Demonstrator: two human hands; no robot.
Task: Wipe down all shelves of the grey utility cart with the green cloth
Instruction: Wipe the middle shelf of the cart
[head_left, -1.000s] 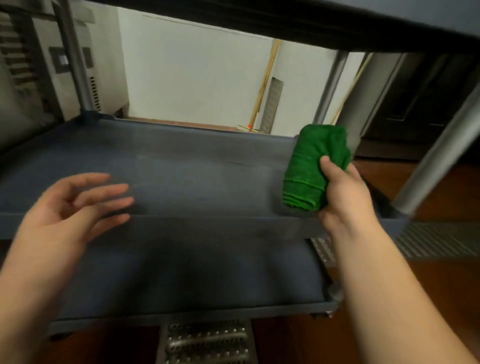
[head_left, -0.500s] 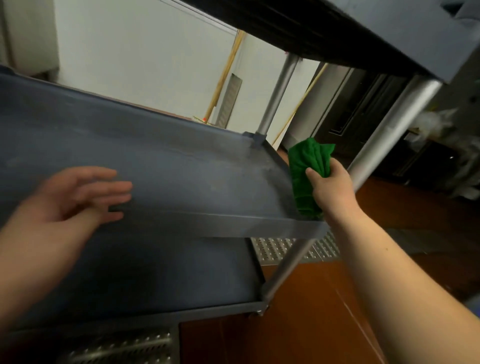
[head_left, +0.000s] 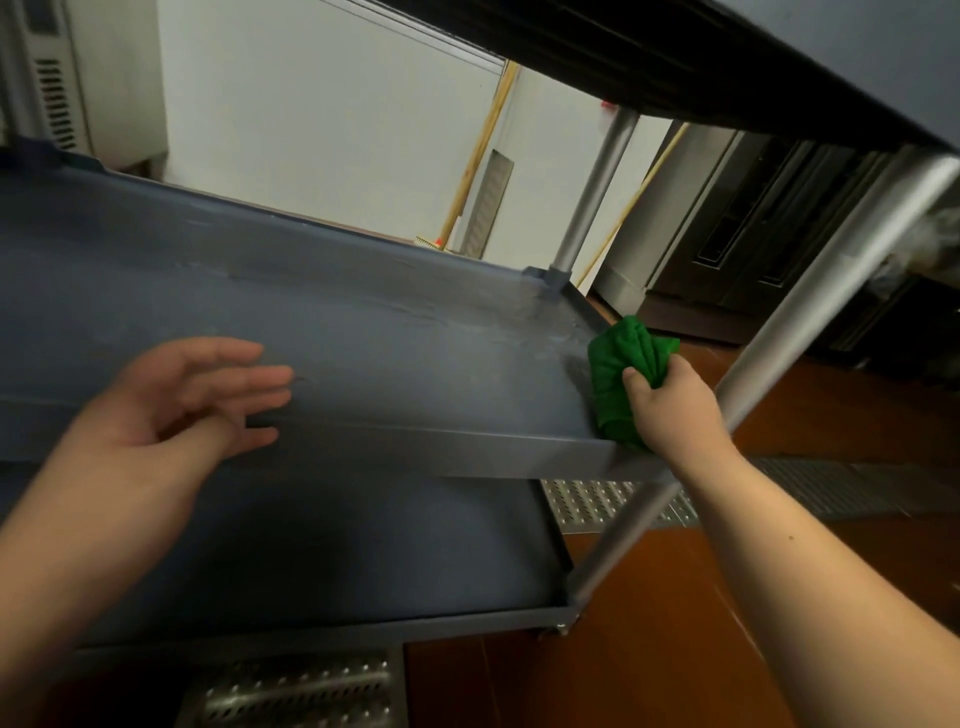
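The grey utility cart's middle shelf (head_left: 363, 322) fills the left and centre of the head view, with the bottom shelf (head_left: 337, 551) below it and the top shelf's underside (head_left: 753, 57) overhead. My right hand (head_left: 670, 405) grips the bunched green cloth (head_left: 618, 374) against the middle shelf's right end, close to the front corner. Pale wipe streaks show on the shelf near that end. My left hand (head_left: 192, 389) hovers over the shelf's front left part with fingers spread and holds nothing.
Silver cart posts stand at the near right (head_left: 810, 322) and far right (head_left: 597, 187). Perforated metal floor grates (head_left: 301, 691) lie beneath the cart on a reddish-brown floor. Wooden broom handles (head_left: 478, 150) lean on the white wall. Dark cabinets (head_left: 779, 228) stand at right.
My view has swung and tilted toward the cart's right end. My right hand has moved the cloth along the right edge toward the front corner. My left hand stays hovering over the shelf.
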